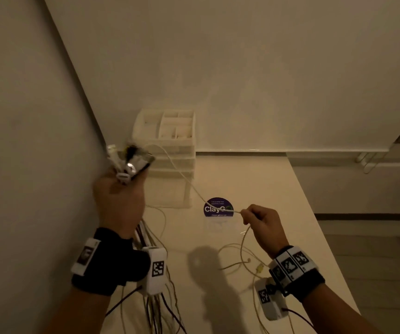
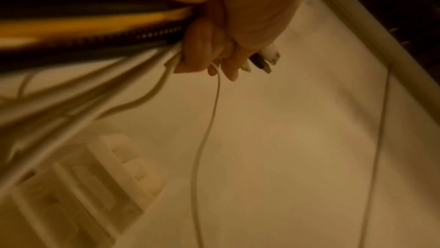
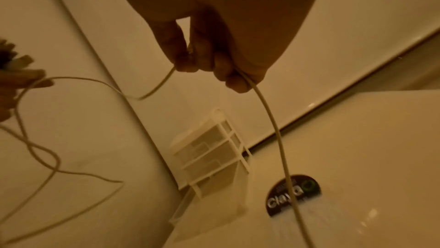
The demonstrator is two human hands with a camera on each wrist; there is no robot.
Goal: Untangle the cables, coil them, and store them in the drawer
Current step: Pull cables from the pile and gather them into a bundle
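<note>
My left hand [image 1: 118,197]: fist round cable bundle [image 1: 128,160], plugs up, left of drawer unit [image 1: 170,150]. My right hand [image 1: 261,224]: pinches white cable [image 1: 184,175], strand slanting from bundle past unit front to right grip.

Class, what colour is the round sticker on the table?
Dark purple round sticker with white lettering; head view shows it best.

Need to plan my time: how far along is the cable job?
Early. Done: nothing coiled or stored that shows. In hand: left hand grips the bundle by its plugs; right hand pinches one white cable running from it. Left: separating, coiling, then the drawer unit.
</note>
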